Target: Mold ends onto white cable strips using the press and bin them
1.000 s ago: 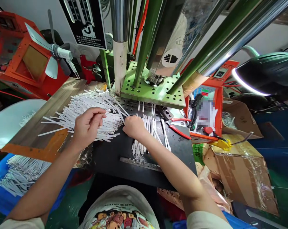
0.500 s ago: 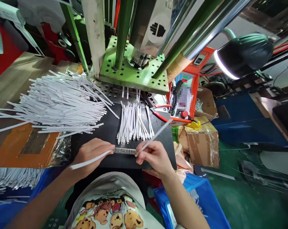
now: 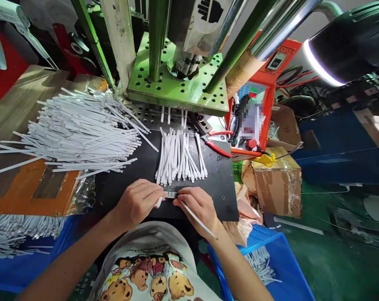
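A small slotted metal bar [image 3: 170,195] lies at the front of the black work surface, between my two hands. My left hand [image 3: 137,203] is closed at its left end, with the tip of a white flat cable [image 3: 158,203] poking out below the fingers. At the other end my right hand [image 3: 199,207] pinches another white flat cable [image 3: 198,220], whose tail runs back over the wrist. The fingers hide where both cables meet the bar. Just beyond the hands lies a row of white flat cables [image 3: 176,156] with small end pieces.
A large heap of white cables [image 3: 85,129] covers the left side. Behind stands a press with a green perforated plate [image 3: 176,94]. Red-handled pliers [image 3: 219,147] lie right of the row. Blue bins [image 3: 289,259] with cables stand below, and a lamp [image 3: 349,46] hangs at right.
Both hands have moved closer together over the metal bar. The right-hand cable, which pointed up and away, now trails back toward me over my wrist. The left-hand cable is mostly hidden now.
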